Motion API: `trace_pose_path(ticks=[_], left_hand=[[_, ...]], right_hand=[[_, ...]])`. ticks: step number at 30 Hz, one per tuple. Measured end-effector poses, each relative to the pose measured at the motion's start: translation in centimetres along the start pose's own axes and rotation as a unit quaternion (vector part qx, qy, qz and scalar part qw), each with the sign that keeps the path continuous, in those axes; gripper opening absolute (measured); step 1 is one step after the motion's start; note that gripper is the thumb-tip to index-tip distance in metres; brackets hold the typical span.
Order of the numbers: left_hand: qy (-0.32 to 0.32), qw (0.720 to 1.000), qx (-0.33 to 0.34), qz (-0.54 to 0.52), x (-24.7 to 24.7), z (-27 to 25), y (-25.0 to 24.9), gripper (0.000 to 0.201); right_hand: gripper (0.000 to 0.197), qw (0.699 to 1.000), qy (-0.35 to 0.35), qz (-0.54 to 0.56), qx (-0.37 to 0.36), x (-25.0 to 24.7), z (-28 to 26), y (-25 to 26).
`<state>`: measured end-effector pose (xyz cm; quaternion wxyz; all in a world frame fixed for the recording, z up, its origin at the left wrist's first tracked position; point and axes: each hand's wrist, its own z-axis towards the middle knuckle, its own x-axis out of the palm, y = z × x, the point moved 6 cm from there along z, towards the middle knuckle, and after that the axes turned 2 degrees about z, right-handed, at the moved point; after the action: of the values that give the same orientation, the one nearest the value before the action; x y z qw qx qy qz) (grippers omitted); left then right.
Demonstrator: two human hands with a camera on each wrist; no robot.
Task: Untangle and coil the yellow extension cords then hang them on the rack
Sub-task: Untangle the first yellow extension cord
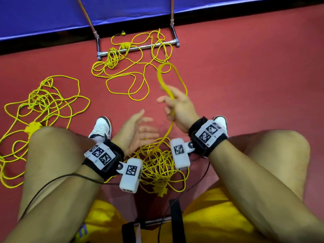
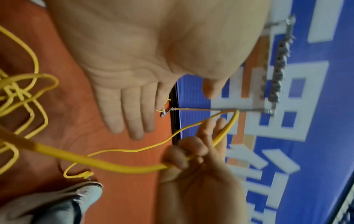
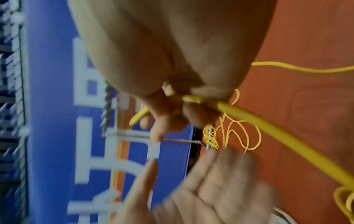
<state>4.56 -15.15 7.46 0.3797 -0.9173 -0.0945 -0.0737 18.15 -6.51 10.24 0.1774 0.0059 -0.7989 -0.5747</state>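
Note:
My right hand (image 1: 175,104) grips a yellow extension cord (image 1: 171,127) and holds it above the red floor. A loop of the cord (image 1: 168,74) arcs up past its fingers. From the fist the cord runs down into a tangled pile (image 1: 157,165) between my feet. My left hand (image 1: 140,128) hovers just left of it, palm turned to the right, fingers straight, holding nothing. The left wrist view shows the open left palm (image 2: 134,75) and the right hand (image 2: 191,154) curled round the cord (image 2: 95,162). The right wrist view shows the same grip (image 3: 172,109) on the cord (image 3: 268,128).
A second yellow tangle (image 1: 43,102) lies by my left knee. A third cord (image 1: 131,71) sprawls over the chrome base bar of the rack (image 1: 138,48). The rack's posts rise against a blue banner (image 1: 43,18). My shoes (image 1: 101,127) flank the pile.

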Motion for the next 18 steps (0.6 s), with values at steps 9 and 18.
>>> trace_pose_path(ticks=[9,18], left_hand=[[-0.111,0.945,0.077,-0.297,-3.6,0.3,-2.1,0.026],[-0.186,0.949,0.098,-0.237,-4.9,0.5,-2.2,0.029]], right_hand=[[0.044,0.933,0.257,-0.24,0.082,6.4,-4.3,-6.5],[0.025,0.935,0.15,-0.301,0.112,3.1,-2.3,-6.9]])
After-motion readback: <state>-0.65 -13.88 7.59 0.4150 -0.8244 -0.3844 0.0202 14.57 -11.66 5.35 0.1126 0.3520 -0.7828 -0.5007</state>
